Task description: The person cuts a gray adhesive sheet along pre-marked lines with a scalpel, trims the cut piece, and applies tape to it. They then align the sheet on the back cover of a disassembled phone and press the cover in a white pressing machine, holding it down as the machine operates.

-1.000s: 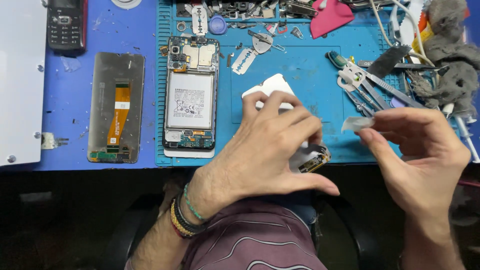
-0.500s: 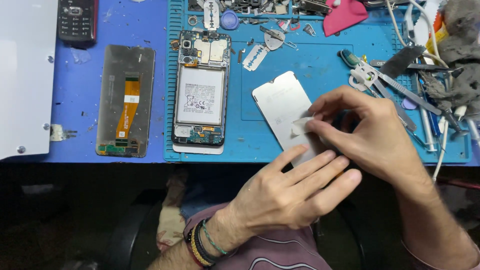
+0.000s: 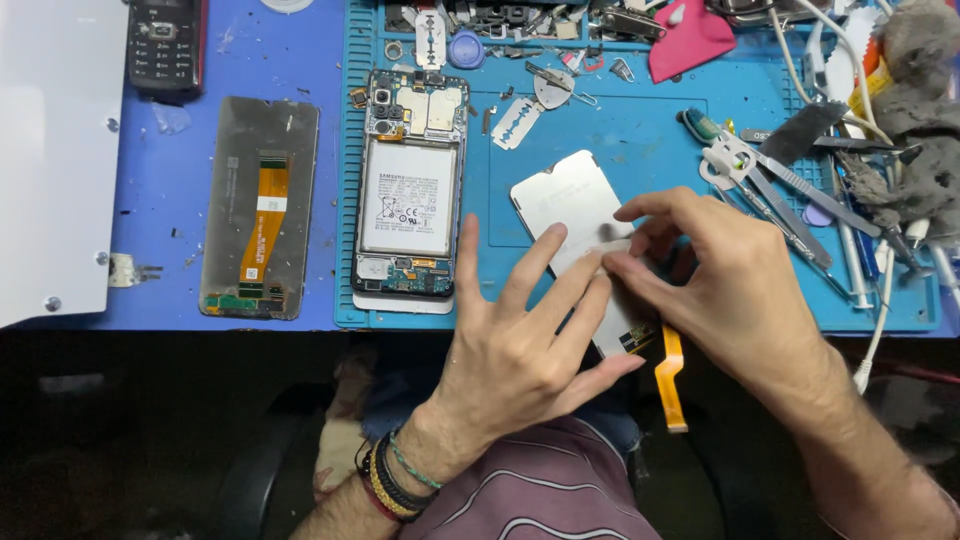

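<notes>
White panel [image 3: 45,160]: lies flat at the far left of the counter [image 3: 330,60], its edge over the blue surface.
Keypad phone [image 3: 165,45]: dark, at the top left, just right of the white panel.
Detached screen [image 3: 260,208]: lies face down on the counter with an orange flex strip running along its back; well apart from both hands.
Opened phone body [image 3: 412,195]: lies on the left part of the blue work mat [image 3: 640,130], battery and circuit boards exposed; just left of the left hand's fingertips.
Razor blades: one at the top edge of the mat [image 3: 430,38], one near the mat's middle [image 3: 517,123].
Left hand [image 3: 525,345]: palm down, fingers spread and flat, pressing on the lower half of the silver panel; bracelets on the wrist.
Silver panel [image 3: 570,200]: a screen-shaped plate lying tilted on the mat at the counter's near edge, between and under both hands; its upper half shows, its lower end is covered.
Orange flex cable [image 3: 670,385]: hangs from the panel's lower end over the counter edge.
Right hand [image 3: 735,290]: fingers pressed together, tips meeting the left fingertips on the panel surface; whether they pinch a thin film there cannot be told.
Pink cloth [image 3: 690,45]: at the top of the mat.
Tweezers and hand tools [image 3: 770,185]: clustered on the mat's right side, beyond the right hand.
Grey wadding [image 3: 920,110]: at the far right corner, among white cables.
</notes>
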